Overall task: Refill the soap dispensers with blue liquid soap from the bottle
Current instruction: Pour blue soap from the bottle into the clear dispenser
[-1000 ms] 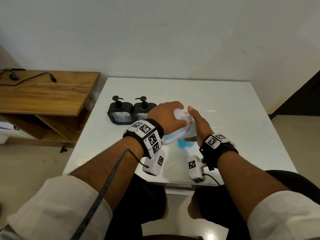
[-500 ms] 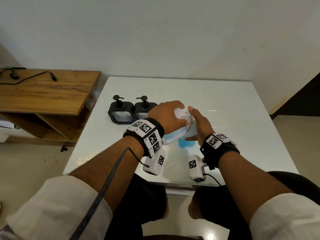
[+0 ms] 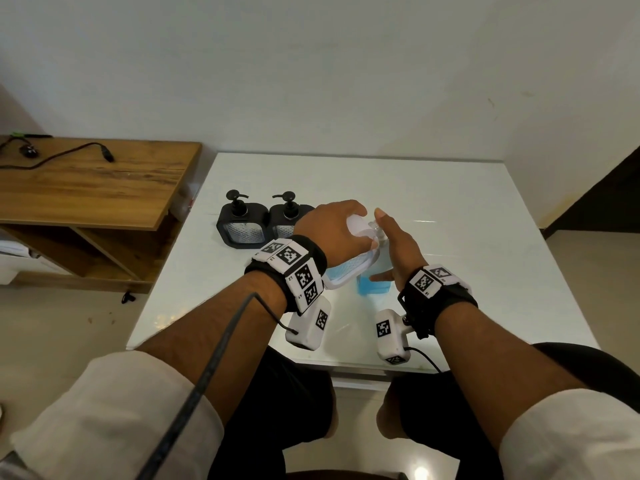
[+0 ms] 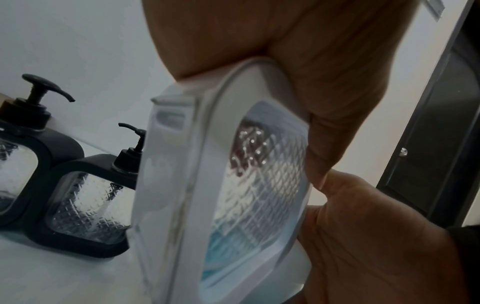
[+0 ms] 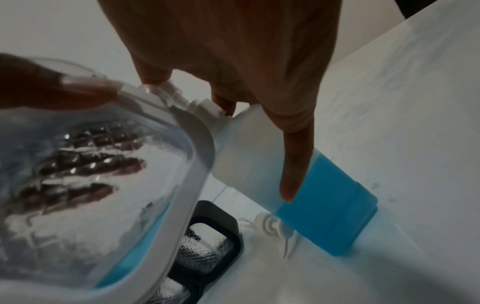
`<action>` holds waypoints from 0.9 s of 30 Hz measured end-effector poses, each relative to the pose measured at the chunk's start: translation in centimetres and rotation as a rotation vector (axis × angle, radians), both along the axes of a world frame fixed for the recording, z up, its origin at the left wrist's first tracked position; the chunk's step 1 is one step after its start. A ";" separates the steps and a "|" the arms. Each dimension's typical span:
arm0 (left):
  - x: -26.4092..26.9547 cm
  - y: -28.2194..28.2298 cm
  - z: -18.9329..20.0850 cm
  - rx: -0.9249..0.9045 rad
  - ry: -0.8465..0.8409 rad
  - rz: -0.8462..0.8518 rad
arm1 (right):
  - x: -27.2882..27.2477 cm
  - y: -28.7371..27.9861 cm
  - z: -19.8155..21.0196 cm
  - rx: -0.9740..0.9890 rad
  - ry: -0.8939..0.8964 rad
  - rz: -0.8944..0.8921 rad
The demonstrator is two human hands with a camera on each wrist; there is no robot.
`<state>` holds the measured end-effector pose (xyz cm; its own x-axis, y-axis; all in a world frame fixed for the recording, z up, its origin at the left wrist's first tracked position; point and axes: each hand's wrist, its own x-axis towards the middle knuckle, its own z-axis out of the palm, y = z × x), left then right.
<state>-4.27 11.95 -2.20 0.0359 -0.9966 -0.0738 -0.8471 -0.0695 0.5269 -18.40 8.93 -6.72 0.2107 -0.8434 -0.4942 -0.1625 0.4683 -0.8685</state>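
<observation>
White-framed soap dispenser point(image 3: 346, 268), tilted and partly filled with blue liquid, is gripped by the left hand point(image 3: 329, 230), whose fingers curl over its upper edge. The right hand point(image 3: 394, 244) wraps the neck of the soap bottle point(image 5: 319, 185), thumb extended down its side; the bottle stands on the white table point(image 3: 467, 237), blue soap filling its lower part. Bottle mouth and dispenser rim appear to touch, though the wrist views blur this junction. A white pump head point(image 5: 270, 224) lies on the table just beside the bottle base. Two black dispensers point(image 3: 263, 221) stand side by side, touching, near the table's left edge and just beyond the left hand. Open tabletop extends to the right and toward the far edge at the wall. A wooden shelf point(image 3: 86, 181) adjoins the table's left side.
</observation>
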 end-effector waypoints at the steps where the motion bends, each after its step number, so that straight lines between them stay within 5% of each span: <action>1: 0.0 0.0 -0.1 -0.005 0.001 0.004 | 0.2 0.1 0.1 -0.017 0.013 -0.009; 11: 0.7 -0.3 -0.5 -0.006 0.005 0.005 | 0.9 -0.2 -0.3 -0.229 0.263 0.022; 17: 0.9 0.2 -1.2 -0.038 0.038 -0.016 | 1.3 -0.4 -2.3 -0.302 0.117 -0.160; 27: 2.4 0.2 -2.3 -0.115 0.129 -0.012 | 2.5 -1.3 -3.7 -0.427 0.261 -0.208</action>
